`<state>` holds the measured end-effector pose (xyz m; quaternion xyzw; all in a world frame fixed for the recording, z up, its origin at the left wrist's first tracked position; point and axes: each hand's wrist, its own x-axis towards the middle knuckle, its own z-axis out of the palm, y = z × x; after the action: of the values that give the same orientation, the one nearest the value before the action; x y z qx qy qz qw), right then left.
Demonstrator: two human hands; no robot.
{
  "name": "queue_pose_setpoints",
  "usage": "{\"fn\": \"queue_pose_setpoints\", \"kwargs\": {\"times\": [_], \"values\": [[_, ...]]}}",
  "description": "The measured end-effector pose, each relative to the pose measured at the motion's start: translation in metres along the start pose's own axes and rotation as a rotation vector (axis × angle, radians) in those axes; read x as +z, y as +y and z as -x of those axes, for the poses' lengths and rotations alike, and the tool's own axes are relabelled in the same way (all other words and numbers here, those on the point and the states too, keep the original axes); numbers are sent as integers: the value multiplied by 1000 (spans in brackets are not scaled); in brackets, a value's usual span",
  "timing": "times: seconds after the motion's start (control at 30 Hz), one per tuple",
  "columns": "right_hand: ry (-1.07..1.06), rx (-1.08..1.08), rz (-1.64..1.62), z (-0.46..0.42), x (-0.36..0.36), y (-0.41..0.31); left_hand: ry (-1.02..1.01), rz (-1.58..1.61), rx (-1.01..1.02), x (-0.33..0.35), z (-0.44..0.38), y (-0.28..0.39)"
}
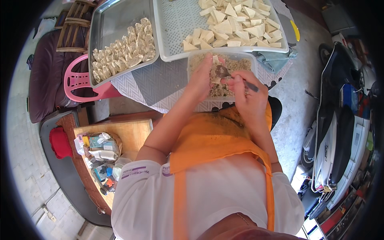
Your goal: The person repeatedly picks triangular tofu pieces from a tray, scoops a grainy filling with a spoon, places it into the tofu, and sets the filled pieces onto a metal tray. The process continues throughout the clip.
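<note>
My left hand (201, 78) holds a pale tofu piece (215, 59) above a clear plastic tub (254, 66) of crumbly minced filling (220, 90). In my right hand (250, 87) is a metal spoon (222, 72) with a dark handle, its bowl against or close to the tofu; my fingers partly hide the contact. Beyond the tub, a white perforated plastic tray (177, 30) bears many cut tofu pieces (237, 25), mostly triangular. To the left, a metal tray (120, 15) carries rows of tofu pieces coated with filling (124, 49).
A patterned tablecloth (162, 81) lies under the trays, with a blue-green cloth (274, 61) right of the tub. A pink plastic chair (75, 78) stands by the metal tray. Behind at left is a wooden table (135, 132) with a cluttered basket (118, 141). A motor scooter (333, 129) is parked at right.
</note>
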<state>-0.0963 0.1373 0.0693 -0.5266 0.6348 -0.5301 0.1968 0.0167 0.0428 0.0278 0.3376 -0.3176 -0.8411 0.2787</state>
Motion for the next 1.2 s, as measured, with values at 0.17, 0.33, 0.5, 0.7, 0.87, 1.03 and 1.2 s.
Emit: {"fn": "queue_pose_setpoints", "kwargs": {"times": [0.17,0.33,0.5,0.7,0.87,1.03,1.2], "values": [[31,118,-186,-3,-4,-9,-22,-100,54,-3,-4,2],[-24,-88,171,-5,5,4,74,-56,26,5,-1,2],[3,186,-276,-5,0,3,28,-46,28,-1,-1,6],[-6,138,-347,-7,-4,7,-43,10,32,1,-2,15],[203,258,-473,-9,-36,26,-39,-91,75,0,-2,15],[290,346,-483,0,-47,43,-64,-93,86,7,-4,11],[250,344,-462,13,-39,52,-77,-53,-14,11,0,2]]}}
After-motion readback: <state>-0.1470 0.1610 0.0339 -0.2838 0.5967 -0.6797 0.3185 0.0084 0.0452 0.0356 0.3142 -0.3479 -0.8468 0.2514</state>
